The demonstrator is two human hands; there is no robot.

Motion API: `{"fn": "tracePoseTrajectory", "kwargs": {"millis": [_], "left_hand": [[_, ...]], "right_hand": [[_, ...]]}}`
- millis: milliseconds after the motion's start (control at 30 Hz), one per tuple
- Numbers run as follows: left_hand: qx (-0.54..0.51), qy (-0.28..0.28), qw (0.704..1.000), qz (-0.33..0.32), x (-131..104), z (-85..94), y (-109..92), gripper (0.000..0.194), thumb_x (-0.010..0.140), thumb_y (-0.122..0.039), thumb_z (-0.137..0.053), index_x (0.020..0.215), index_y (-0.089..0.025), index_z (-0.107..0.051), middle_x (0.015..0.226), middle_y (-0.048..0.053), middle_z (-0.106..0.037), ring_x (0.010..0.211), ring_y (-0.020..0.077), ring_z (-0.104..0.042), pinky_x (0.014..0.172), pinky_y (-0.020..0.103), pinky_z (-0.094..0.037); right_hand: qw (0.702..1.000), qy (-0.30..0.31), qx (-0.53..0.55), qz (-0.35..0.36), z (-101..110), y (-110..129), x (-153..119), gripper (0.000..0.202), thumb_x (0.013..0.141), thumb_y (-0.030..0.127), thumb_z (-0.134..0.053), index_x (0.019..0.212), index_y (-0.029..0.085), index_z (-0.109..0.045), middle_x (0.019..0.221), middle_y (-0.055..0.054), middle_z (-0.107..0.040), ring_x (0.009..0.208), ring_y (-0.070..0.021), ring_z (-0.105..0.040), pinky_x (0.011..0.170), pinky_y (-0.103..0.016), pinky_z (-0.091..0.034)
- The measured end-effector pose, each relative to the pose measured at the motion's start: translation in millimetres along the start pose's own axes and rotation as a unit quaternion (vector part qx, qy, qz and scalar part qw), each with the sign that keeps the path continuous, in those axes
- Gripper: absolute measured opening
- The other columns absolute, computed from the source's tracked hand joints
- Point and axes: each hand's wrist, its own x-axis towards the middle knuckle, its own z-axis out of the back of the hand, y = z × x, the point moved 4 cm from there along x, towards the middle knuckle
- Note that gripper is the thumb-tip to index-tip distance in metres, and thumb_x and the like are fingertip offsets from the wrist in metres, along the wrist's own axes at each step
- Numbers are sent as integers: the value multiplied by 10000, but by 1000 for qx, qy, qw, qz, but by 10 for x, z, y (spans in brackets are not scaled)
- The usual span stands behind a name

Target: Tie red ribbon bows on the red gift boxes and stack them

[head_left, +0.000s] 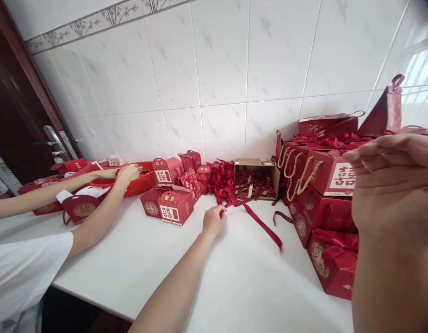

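Note:
My left hand (214, 221) is closed around the end of a red ribbon (264, 225), over the white table. The ribbon stretches right from my fingers and its tail hangs toward the table. Behind it lies a heap of red ribbons (222, 182) beside an open cardboard box (276, 178) holding more dark red strips. My right hand (396, 178) is raised close to the camera at the right, palm visible, with its fingers extended and nothing seen in them. It hides part of the stacked red gift boxes (335, 263) behind it.
Small red boxes (175, 206) stand left of the ribbon heap. Further left, another person's hands (128, 173) reach into a red basin (142, 185), with more red boxes around it. A tiled wall (220, 60) runs behind the white table (130, 263).

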Motion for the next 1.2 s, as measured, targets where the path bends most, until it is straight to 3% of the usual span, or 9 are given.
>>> {"fn": "tracePoseTrajectory", "kwargs": {"millis": [100,167,267,333,433,567,767,967,1200], "left_hand": [[21,-23,999,7,4,34,-31,142,893,-229,-521,957,-165,-631,1034,62,-650,1030,209,-578,939,437,-430],[40,-37,998,28,5,32,-21,157,851,-155,-501,934,-184,-631,1109,90,-636,1133,249,-524,985,460,-373],[73,-60,992,80,-6,8,21,278,771,-144,-535,1043,-168,-589,1397,179,-431,1327,360,-318,1020,540,-282],[89,-67,989,101,-17,-18,32,378,746,-153,-551,1124,-143,-537,1491,219,-271,1370,398,-220,1020,567,-252],[105,-65,989,87,-27,-64,3,416,751,-133,-524,1166,-134,-496,1508,229,-225,1376,373,-220,1030,539,-242],[116,-50,990,58,-16,-130,-14,405,762,-107,-490,1165,-147,-488,1485,217,-281,1355,339,-266,1023,511,-253],[116,-35,990,71,19,-198,70,392,782,-128,-468,1175,-132,-467,1442,252,-308,1320,374,-306,992,531,-271],[97,-27,993,69,35,-257,105,370,785,-127,-463,1154,-157,-475,1431,234,-326,1308,370,-317,978,531,-277],[26,-53,994,90,32,-189,119,386,752,-107,-501,1135,-153,-497,1389,235,-376,1280,379,-339,991,566,-235]], "right_hand": [[1000,2,13,17,-75,-60,-17,270,803,149,-474,681,280,-677,773,-20,-612,708,-170,-599,751,-399,-505],[999,-3,23,29,-159,-329,-73,199,784,134,-503,728,222,-672,749,-12,-621,683,-155,-606,729,-375,-512],[987,25,-129,-95,-218,-1139,-277,191,836,201,-486,888,174,-668,897,-40,-676,859,-167,-626,805,-343,-502],[939,45,-249,-233,-113,-1790,-499,203,861,218,-489,948,176,-667,1001,-70,-685,944,-189,-619,837,-336,-499],[899,11,-325,-295,163,-2533,-764,193,894,276,-550,1032,167,-630,1093,-87,-635,960,-187,-607,855,-383,-508],[860,-26,-394,-322,399,-3141,-853,293,917,329,-533,1169,182,-561,1207,-84,-568,1010,-195,-590,856,-401,-513],[851,-12,-410,-328,401,-3616,-643,292,922,328,-524,1176,188,-559,1212,-87,-566,1008,-192,-589,858,-398,-513],[840,26,-396,-370,438,-3899,-555,285,919,326,-531,1164,184,-564,1191,-85,-575,994,-188,-595,843,-388,-519],[857,43,-406,-313,402,-3690,-612,300,911,322,-544,1170,174,-562,1209,-87,-567,1016,-199,-588,855,-405,-512]]}}
